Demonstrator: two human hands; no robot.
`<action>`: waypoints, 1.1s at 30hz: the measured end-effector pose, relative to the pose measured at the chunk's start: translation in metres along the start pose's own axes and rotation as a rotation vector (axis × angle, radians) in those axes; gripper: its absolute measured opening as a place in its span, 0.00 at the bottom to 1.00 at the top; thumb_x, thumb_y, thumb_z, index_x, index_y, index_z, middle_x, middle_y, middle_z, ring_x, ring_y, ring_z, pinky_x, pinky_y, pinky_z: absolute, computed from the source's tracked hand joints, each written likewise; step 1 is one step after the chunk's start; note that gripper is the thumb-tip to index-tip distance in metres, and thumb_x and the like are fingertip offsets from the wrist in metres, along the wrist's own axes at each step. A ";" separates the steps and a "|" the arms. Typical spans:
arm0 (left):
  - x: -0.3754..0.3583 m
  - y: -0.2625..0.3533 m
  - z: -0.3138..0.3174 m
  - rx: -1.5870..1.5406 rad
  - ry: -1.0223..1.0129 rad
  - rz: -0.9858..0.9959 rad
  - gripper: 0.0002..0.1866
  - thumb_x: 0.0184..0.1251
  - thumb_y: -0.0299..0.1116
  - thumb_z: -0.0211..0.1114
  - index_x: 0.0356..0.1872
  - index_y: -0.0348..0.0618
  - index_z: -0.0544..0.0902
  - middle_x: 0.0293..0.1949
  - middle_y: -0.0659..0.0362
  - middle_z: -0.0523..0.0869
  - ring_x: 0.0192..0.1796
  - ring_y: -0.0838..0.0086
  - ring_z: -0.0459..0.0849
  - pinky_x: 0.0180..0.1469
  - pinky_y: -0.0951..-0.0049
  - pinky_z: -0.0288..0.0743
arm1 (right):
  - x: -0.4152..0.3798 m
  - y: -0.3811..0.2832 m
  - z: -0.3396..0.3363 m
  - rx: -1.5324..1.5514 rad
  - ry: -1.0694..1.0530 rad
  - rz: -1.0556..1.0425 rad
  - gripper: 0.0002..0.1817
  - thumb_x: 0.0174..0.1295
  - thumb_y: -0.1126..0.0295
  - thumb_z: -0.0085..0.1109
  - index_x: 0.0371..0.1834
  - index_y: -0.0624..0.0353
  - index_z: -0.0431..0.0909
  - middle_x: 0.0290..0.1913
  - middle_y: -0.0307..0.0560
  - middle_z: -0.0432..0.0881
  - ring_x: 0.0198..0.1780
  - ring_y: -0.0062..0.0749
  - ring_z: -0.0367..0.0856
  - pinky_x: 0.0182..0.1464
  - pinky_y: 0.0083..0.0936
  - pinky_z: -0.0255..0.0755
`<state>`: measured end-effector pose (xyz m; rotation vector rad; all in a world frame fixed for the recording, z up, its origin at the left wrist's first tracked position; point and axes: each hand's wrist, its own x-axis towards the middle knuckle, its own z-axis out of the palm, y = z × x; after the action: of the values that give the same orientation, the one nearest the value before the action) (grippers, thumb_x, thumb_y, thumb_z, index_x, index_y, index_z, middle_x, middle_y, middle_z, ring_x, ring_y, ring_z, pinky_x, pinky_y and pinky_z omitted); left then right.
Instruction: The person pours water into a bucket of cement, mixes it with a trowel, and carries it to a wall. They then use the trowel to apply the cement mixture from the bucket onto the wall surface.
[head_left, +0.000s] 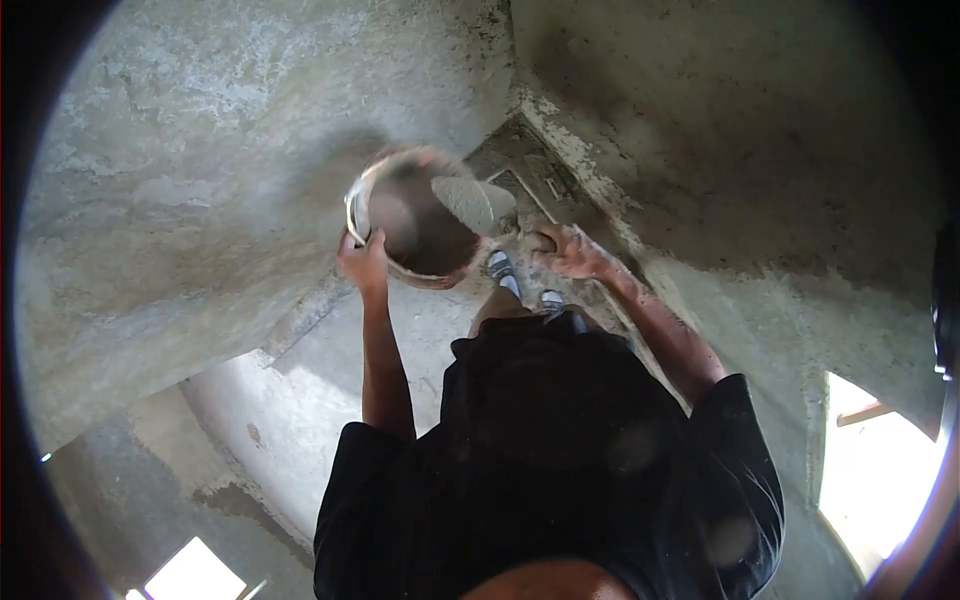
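A round bucket (415,225) with brown inside hangs in front of me, its mouth turned toward the camera. My left hand (364,262) grips its rim at the lower left, the thumb over the edge. Over the right part of the mouth is a trowel (468,205), its pale flat blade smeared with grey material. My right hand (572,252) is to the right of the bucket, fingers curled round the trowel's handle, which is mostly hidden. The blade is slightly blurred.
Rough plastered walls (200,130) meet in a corner ahead, the right one (740,140) with a darker damp area. My sandalled feet (503,268) stand on the dusty floor below. A bright opening (880,470) is at the right, another (195,572) at the lower left.
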<state>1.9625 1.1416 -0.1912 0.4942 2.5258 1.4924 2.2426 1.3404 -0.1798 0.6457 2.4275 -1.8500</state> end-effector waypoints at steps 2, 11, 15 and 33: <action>-0.020 -0.047 -0.006 0.260 0.062 -0.030 0.17 0.40 0.28 0.65 0.37 0.33 0.82 0.33 0.48 0.85 0.34 0.62 0.83 0.37 0.67 0.74 | 0.002 0.003 0.005 -0.040 -0.124 0.046 0.30 0.55 0.54 0.63 0.55 0.63 0.70 0.38 0.54 0.81 0.39 0.36 0.79 0.42 0.29 0.72; -0.206 -0.204 -0.135 0.819 0.292 -0.487 0.24 0.38 0.42 0.69 0.33 0.30 0.83 0.37 0.43 0.83 0.40 0.52 0.82 0.45 0.58 0.75 | 0.006 0.061 0.054 0.361 -0.737 0.180 0.20 0.56 0.61 0.59 0.48 0.60 0.75 0.26 0.39 0.76 0.22 0.22 0.73 0.25 0.22 0.69; -0.265 -0.190 -0.169 0.832 0.340 -0.809 0.17 0.38 0.37 0.67 0.26 0.32 0.84 0.27 0.47 0.85 0.32 0.59 0.84 0.41 0.62 0.76 | 0.014 0.131 -0.001 0.634 -0.629 0.444 0.26 0.64 0.54 0.50 0.60 0.59 0.65 0.41 0.45 0.77 0.32 0.23 0.75 0.32 0.21 0.74; -0.216 -0.222 -0.096 0.750 0.195 -0.811 0.24 0.44 0.48 0.62 0.25 0.29 0.83 0.29 0.41 0.84 0.35 0.53 0.84 0.42 0.58 0.75 | -0.079 0.124 0.031 0.215 -0.141 0.718 0.26 0.58 0.53 0.58 0.51 0.62 0.71 0.30 0.48 0.80 0.28 0.31 0.79 0.27 0.28 0.72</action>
<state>2.0907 0.8861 -0.3434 -0.5873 2.8124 0.3087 2.3494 1.3133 -0.2816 1.1572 1.5983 -1.7490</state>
